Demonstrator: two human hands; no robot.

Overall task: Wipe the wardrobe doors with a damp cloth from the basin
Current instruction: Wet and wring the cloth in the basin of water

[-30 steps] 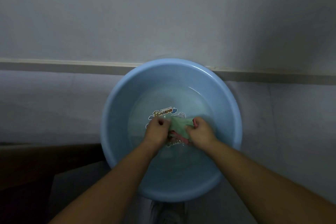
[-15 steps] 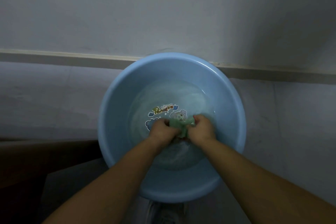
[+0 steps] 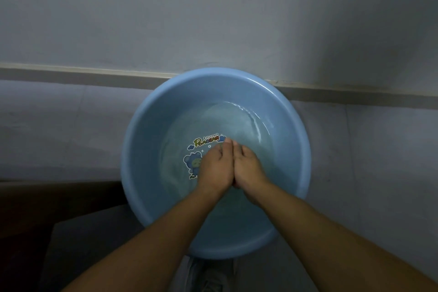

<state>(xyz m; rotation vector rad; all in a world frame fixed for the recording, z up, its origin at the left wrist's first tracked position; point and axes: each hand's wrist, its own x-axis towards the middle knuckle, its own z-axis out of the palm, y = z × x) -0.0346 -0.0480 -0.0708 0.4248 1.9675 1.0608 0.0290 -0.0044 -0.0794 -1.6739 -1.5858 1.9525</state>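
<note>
A light blue plastic basin [image 3: 132, 149] stands on the floor against the wall, holding shallow rippling water [image 3: 237, 121] over a cartoon bear print [image 3: 193, 161]. My left hand [image 3: 214, 168] and my right hand [image 3: 248, 168] are pressed flat together, palm to palm, low in the water at the basin's middle. The green cloth is hidden between my palms. No wardrobe door is in view.
A pale wall with a skirting strip [image 3: 71, 73] runs right behind the basin. Grey floor lies to either side. A dark brown surface [image 3: 47, 201] fills the lower left, and a shoe [image 3: 208, 275] shows at the bottom edge under the basin.
My hands were fists gripping the green cloth between them; they have closed together flat, palm to palm, and the cloth has gone out of sight. The water ripples more.
</note>
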